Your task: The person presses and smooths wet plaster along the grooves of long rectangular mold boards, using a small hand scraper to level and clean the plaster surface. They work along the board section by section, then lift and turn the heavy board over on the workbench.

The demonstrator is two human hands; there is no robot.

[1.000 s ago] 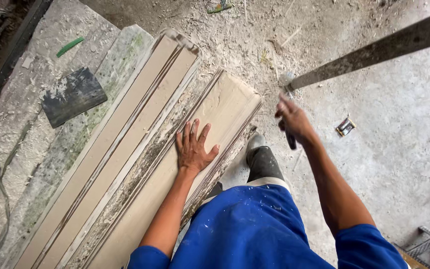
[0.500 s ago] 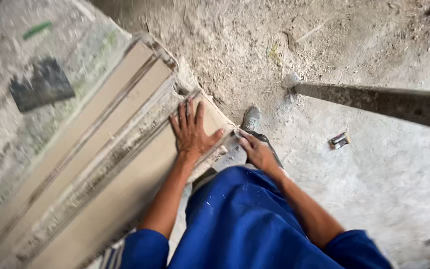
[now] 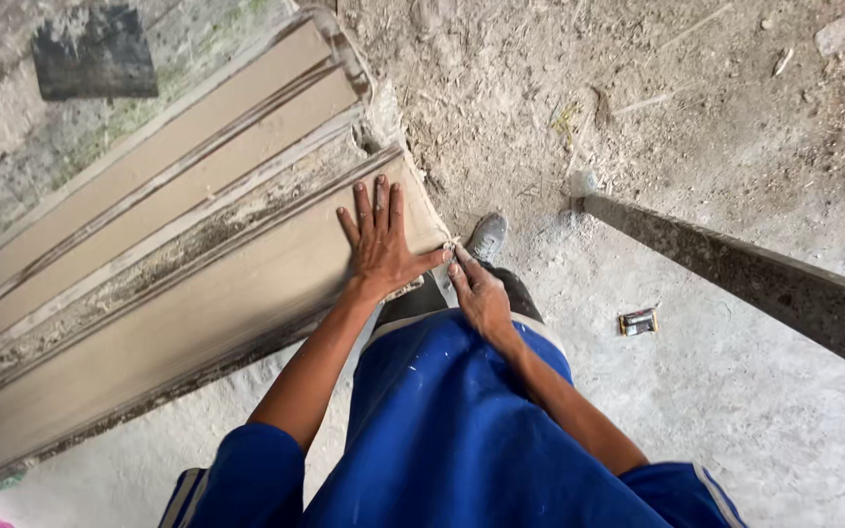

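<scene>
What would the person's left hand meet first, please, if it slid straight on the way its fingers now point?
The left hand lies flat on the nearest beige tile, fingers pointing up the picture. Going straight on, it would probably cross that tile's far edge and meet the dusty strip beside the next tile; heights are hard to judge.

Item 1: small rectangular packet [image 3: 637,321], lying flat on the dusty concrete floor [image 3: 735,391], to the right of the person and just below the long dark plank [image 3: 735,274]. Colours: dark body with pale, silvery ends and a reddish strip. No other packages, labels, signs or screens visible.
</scene>
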